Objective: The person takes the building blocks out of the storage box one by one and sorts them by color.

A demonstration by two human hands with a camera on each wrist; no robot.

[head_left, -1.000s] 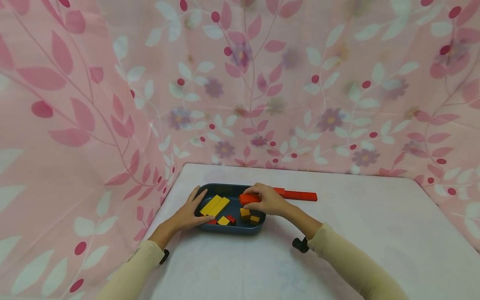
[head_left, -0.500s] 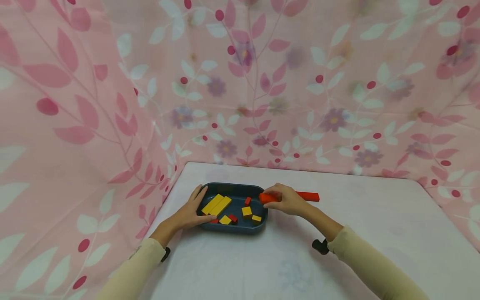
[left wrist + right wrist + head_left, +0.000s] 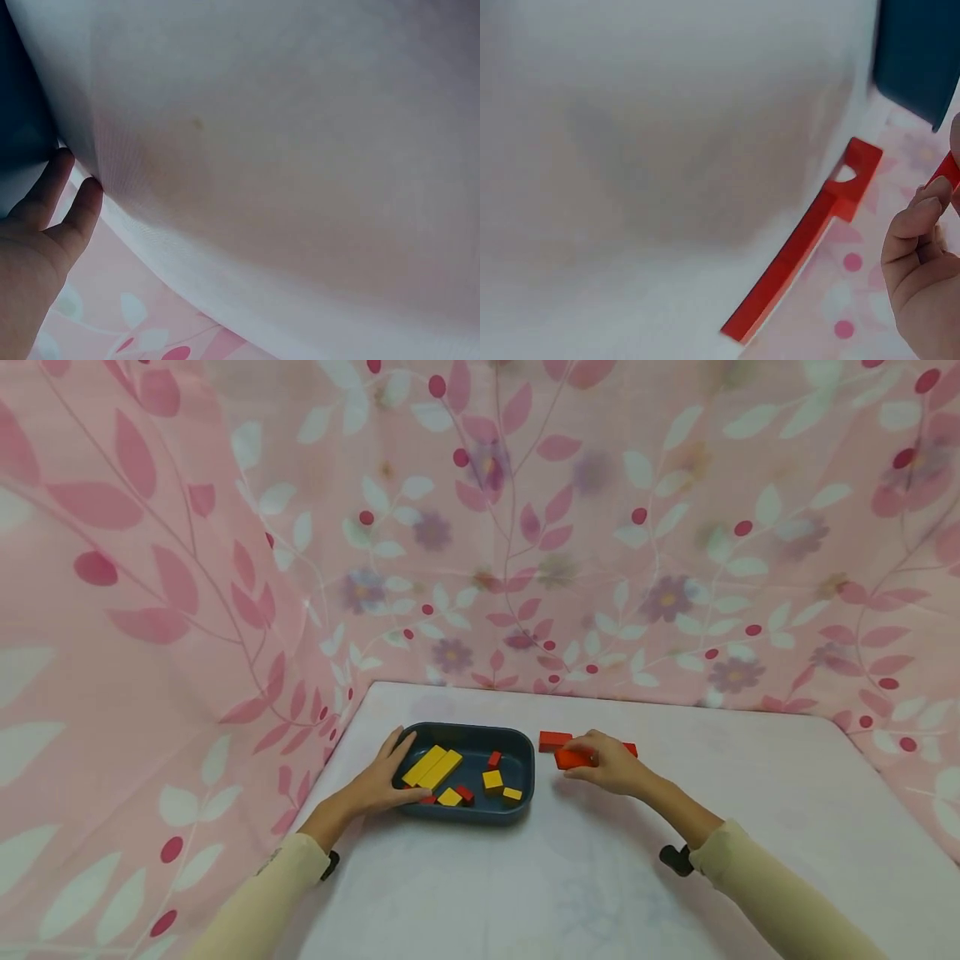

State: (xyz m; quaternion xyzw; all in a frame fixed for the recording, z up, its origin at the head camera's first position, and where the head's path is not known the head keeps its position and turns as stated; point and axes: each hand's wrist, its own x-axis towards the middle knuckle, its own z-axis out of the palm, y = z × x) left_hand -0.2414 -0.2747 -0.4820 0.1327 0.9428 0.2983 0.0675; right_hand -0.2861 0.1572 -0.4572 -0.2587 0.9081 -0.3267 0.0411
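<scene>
In the head view my left hand [image 3: 377, 783] lies spread over the left end of a dark blue tray [image 3: 468, 816], thumb across its front corner. Two of its fingers are seen along the tray's outside in the left wrist view. My right hand [image 3: 618, 766] pinches a red block [image 3: 572, 760] above the table, to the right of the tray. Behind that hand lies a row of red blocks, partly hidden: a notched block [image 3: 865, 161] with a rounded cut-out and a long red strip [image 3: 780, 270]. Inside the tray are yellow bars [image 3: 432, 768], yellow cubes [image 3: 492, 782] and small red pieces [image 3: 495, 760].
A white-covered table [image 3: 510, 893] carries everything. Pink floral cloth [image 3: 585, 543] hangs along its back and left side. Black wrist devices, such as the one [image 3: 677, 861] on the right, sit under both sleeves.
My right hand has carried the red block from over the tray rightward to in front of the red row. The left hand has stayed on the tray.
</scene>
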